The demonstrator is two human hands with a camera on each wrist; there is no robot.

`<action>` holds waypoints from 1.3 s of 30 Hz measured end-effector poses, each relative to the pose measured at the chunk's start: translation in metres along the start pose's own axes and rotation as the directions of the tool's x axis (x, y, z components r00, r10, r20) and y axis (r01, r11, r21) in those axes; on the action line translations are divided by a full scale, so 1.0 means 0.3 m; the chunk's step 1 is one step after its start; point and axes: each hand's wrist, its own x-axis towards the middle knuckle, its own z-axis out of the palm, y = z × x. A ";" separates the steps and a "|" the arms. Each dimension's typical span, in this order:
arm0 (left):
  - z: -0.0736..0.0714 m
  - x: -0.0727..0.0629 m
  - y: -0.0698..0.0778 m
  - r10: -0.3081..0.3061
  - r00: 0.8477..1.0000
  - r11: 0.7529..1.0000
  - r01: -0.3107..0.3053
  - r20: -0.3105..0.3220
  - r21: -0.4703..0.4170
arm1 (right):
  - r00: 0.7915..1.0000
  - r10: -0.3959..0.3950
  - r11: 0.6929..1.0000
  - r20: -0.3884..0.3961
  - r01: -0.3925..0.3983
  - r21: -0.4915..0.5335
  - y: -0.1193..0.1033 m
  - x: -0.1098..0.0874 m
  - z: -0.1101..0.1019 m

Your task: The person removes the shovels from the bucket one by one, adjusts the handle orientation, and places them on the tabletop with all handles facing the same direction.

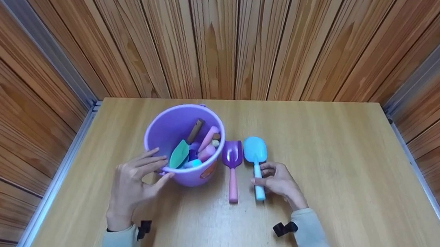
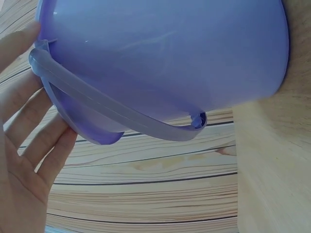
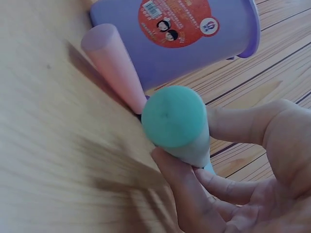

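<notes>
A purple toy bucket [image 1: 158, 129] stands upright at the left, with several toys inside, among them a green toy shovel [image 1: 179, 154]. At its near left rim my left hand [image 1: 134, 182] holds on, fingertips at the rim and thumb by the outer side. The bucket's handle [image 2: 116, 109] hangs down along the wall in the left wrist view. My right hand [image 1: 281, 183] pinches the pale handle of a blue toy shovel [image 1: 255, 148] between thumb and fingers. Beside it lies a purple toy shovel with a pink handle [image 1: 233, 186], between bucket and blue shovel.
The wooden table [image 1: 334, 160] has a plank-patterned wall [image 1: 249, 40] behind it and more panels at both sides. Metal strips [image 1: 61, 172] run along the table's side edges. An orange-red sticker [image 3: 175, 22] is on the bucket's side.
</notes>
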 end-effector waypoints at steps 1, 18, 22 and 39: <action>0.000 0.002 0.000 0.002 1.000 1.000 -0.002 0.003 0.004 | 1.000 0.002 1.000 -0.008 -0.002 0.005 0.002 0.001 0.002; -0.002 0.006 0.002 0.009 1.000 0.999 -0.010 0.017 0.041 | 0.996 -0.023 0.998 -0.087 0.018 -0.061 0.007 0.020 0.032; -0.002 0.006 0.005 0.001 1.000 0.999 -0.001 0.021 0.038 | 0.994 -0.031 0.996 -0.107 0.021 -0.086 0.008 0.018 0.036; -0.005 0.005 0.006 0.010 1.000 0.999 -0.011 0.024 0.047 | 0.988 -0.126 0.939 -0.089 0.090 -0.332 0.005 -0.010 0.069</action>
